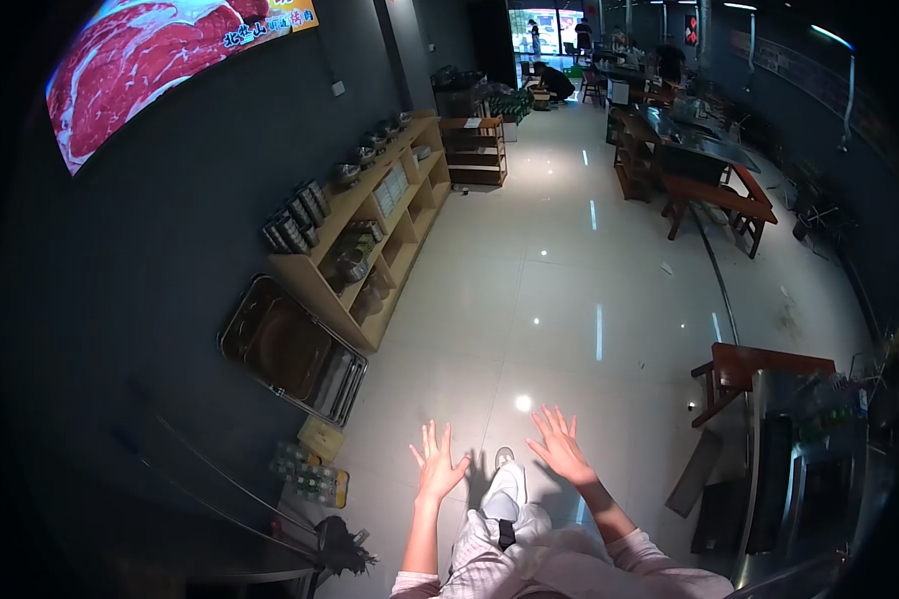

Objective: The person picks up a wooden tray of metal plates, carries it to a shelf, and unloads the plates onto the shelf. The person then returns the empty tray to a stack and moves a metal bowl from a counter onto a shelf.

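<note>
Both of my hands are held out over the pale tiled floor (499,299), fingers spread. My left hand (438,464) is just left of my leg and holds nothing. On the other side of the leg, my right hand (561,447) is empty too, its fingers apart. Neither hand touches anything. Between and below them show my light trousers (504,489) and one light shoe (504,457).
Along the left wall stand a wooden shelf (410,225) with pots and folded chairs (285,344). Bottle packs (312,477) lie lower left. A red-brown bench (774,367) and a metal-framed unit (819,489) are at right. Tables and a crouching person (554,84) are farther back.
</note>
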The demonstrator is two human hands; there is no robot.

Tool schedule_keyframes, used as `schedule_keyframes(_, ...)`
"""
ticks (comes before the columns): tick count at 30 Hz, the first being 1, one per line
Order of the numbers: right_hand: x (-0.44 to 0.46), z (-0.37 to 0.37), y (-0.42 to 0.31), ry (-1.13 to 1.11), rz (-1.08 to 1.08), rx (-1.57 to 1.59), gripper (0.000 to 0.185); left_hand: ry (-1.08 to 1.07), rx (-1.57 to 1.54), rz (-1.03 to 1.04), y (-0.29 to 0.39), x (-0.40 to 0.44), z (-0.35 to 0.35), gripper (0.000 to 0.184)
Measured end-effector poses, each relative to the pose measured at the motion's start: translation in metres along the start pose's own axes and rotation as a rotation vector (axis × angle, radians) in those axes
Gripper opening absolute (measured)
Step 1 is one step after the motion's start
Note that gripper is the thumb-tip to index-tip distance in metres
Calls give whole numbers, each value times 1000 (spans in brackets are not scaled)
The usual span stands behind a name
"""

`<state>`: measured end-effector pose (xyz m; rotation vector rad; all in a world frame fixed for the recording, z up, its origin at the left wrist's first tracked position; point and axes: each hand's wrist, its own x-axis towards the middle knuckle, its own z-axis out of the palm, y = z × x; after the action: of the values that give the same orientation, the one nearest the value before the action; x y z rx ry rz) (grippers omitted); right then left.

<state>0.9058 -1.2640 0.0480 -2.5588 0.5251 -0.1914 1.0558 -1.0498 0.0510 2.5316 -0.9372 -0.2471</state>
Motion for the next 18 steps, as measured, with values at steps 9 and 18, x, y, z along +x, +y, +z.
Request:
schedule_keyframes(9, 225, -22, 62, 92, 6, -139, 68, -63, -21, 119, 11, 246, -5, 80)
schedule_keyframes(18, 413, -44, 150, 44, 119, 126, 70, -65, -68, 162, 55, 456, 18, 78)
